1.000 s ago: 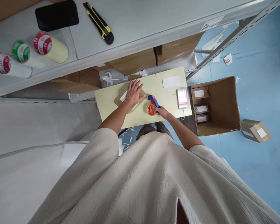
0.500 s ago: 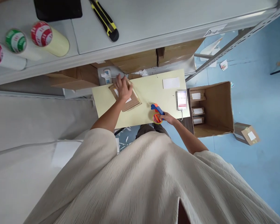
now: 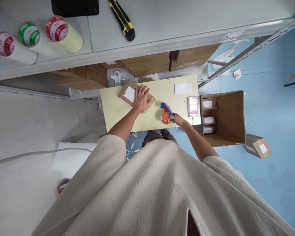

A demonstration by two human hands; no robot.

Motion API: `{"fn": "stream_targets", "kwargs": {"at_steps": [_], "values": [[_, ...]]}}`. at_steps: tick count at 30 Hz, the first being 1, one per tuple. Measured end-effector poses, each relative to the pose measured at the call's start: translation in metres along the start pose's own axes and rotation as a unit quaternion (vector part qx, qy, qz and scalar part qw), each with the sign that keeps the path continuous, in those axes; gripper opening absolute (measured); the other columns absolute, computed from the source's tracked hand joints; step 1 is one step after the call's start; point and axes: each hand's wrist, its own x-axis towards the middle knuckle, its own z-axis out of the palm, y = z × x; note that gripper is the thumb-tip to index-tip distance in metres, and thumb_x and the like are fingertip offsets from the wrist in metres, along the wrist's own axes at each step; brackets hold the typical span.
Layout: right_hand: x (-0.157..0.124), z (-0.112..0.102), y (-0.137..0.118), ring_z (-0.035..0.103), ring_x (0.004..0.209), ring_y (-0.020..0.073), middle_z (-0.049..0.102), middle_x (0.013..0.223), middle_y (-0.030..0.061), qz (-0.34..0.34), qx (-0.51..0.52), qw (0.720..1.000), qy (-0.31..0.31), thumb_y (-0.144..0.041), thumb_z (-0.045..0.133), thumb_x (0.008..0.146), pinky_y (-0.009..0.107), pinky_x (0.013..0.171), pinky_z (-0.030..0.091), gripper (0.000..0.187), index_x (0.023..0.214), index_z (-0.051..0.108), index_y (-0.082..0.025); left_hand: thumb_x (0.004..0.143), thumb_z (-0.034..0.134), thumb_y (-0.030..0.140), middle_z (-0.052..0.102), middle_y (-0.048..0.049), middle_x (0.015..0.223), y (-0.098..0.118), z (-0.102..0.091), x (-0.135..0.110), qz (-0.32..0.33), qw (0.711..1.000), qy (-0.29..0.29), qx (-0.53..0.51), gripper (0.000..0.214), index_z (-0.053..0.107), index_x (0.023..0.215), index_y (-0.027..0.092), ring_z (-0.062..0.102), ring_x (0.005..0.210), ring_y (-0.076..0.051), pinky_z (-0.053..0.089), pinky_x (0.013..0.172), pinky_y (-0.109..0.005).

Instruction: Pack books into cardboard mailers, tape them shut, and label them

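My left hand (image 3: 142, 98) lies with spread fingers on top of a small cardboard box (image 3: 125, 93) that bears a white label. The box rests at an angle on the pale yellow table (image 3: 118, 116), its right part covered by the hand. In my right hand (image 3: 177, 119) is a blue and orange tape dispenser (image 3: 167, 113), fingers wrapped round its handle. The dispenser's head points toward the box, and what looks like a thin strip of tape runs between them. A white paper (image 3: 183, 88) and a phone (image 3: 193, 106) on a cable lie at the table's right end.
A large open carton (image 3: 226, 118) with several labelled boxes stands right of the table; another box (image 3: 258, 146) lies on the floor. Overhead, a grey shelf (image 3: 162, 29) holds tape rolls (image 3: 64, 34) and a yellow-black utility knife (image 3: 123, 21). Large cartons (image 3: 147, 64) fill the shelf below.
The small box has turned, now lying flatter with its label in view. My left hand has shifted right and flattened onto it. The dispenser has moved slightly away from me.
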Motion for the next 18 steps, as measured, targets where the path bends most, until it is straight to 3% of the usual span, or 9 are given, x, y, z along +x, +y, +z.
{"fn": "stream_targets", "kwargs": {"at_steps": [6, 10, 15, 18], "values": [[0.019, 0.008, -0.020, 0.060, 0.085, 0.0188, 0.070, 0.090, 0.0022, -0.009, 0.037, 0.999, 0.004, -0.044, 0.088, 0.067, 0.030, 0.075, 0.046, 0.042, 0.099, 0.070, -0.023, 0.109, 0.061, 0.062, 0.038, -0.0146, 0.198, 0.011, 0.010, 0.021, -0.049, 0.999, -0.014, -0.012, 0.096, 0.036, 0.192, 0.022, 0.004, 0.191, -0.040, 0.003, 0.153, -0.074], [0.025, 0.009, -0.030, 0.060, 0.084, 0.0197, 0.071, 0.088, 0.0037, -0.011, 0.020, 1.000, 0.012, -0.044, 0.091, 0.071, 0.031, 0.075, 0.047, 0.039, 0.096, 0.070, -0.023, 0.113, 0.057, 0.066, 0.045, -0.0141, 0.195, 0.013, 0.018, 0.043, -0.097, 0.994, 0.032, -0.031, 0.085, 0.047, 0.187, 0.024, 0.004, 0.192, -0.039, 0.006, 0.152, -0.075], [0.011, -0.003, -0.018, 0.061, 0.086, 0.0202, 0.072, 0.090, 0.0043, 0.012, -0.012, 1.000, -0.018, -0.040, 0.093, 0.066, 0.031, 0.074, 0.046, 0.040, 0.096, 0.075, -0.021, 0.128, 0.035, 0.053, 0.038, -0.0232, 0.196, 0.014, 0.022, 0.088, -0.238, 0.965, 0.072, -0.082, 0.070, 0.063, 0.173, 0.008, -0.006, 0.189, -0.044, 0.001, 0.144, -0.082], [0.002, -0.009, -0.008, 0.063, 0.088, 0.0209, 0.074, 0.092, 0.0042, 0.004, -0.001, 1.000, -0.015, -0.041, 0.091, 0.064, 0.031, 0.075, 0.047, 0.044, 0.100, 0.077, -0.020, 0.126, 0.036, 0.056, 0.034, -0.0211, 0.198, 0.009, 0.016, 0.095, -0.310, 0.946, 0.075, -0.052, 0.069, 0.062, 0.176, 0.015, -0.004, 0.190, -0.047, 0.007, 0.142, -0.086]]}}
